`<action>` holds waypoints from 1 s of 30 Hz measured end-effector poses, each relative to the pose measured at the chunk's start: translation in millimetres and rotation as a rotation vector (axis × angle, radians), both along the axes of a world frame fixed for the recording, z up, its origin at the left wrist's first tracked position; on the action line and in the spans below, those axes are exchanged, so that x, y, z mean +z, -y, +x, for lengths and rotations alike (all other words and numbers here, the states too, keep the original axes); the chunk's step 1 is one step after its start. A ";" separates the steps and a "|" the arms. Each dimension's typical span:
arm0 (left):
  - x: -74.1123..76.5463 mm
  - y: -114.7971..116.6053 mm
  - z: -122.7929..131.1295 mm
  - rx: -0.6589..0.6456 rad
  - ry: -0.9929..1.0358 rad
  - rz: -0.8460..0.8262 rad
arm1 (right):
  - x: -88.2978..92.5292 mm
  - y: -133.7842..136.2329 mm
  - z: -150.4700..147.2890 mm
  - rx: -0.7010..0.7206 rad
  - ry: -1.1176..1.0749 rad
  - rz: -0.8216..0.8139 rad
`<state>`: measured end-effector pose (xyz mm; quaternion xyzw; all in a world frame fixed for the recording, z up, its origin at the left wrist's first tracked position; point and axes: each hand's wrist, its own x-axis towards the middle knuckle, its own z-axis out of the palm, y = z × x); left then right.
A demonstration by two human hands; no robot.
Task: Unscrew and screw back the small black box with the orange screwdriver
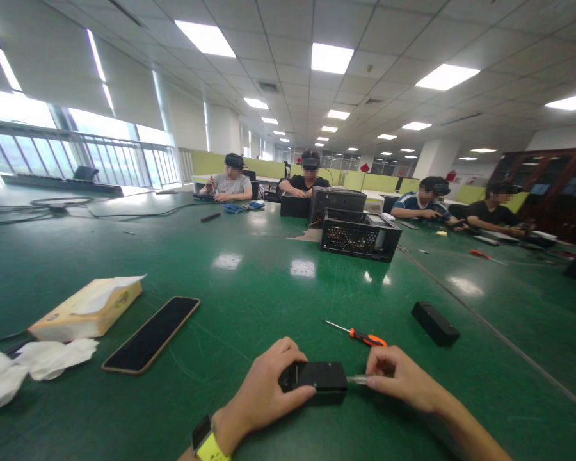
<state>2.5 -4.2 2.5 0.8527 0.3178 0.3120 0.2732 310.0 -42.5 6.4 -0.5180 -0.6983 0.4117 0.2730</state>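
A small black box (319, 379) lies on the green table (249, 282) right in front of me. My left hand (264, 390) is closed round its left end, a watch with a yellow strap on that wrist. My right hand (400, 378) is closed on a thin metal tool (358, 380) whose tip meets the box's right side. Just beyond the hands lies a screwdriver with an orange handle (360, 335), untouched.
A second black box (434, 323) lies to the right. A phone (152, 333), a tissue box (89, 307) and crumpled tissues (38, 362) are at the left. Black computer cases (360, 234) stand mid-table. Several people sit working along the far edge.
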 end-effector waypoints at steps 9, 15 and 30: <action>-0.3 0.7 0.5 -0.019 0.030 -0.019 | -3.4 -2.0 -2.2 0.014 0.014 0.016; -0.4 -0.3 1.3 -0.033 0.053 -0.021 | 7.8 4.3 -7.3 0.009 0.079 0.030; 1.2 -1.6 -0.4 -0.014 0.041 -0.082 | 6.5 5.7 -12.6 0.032 0.118 0.074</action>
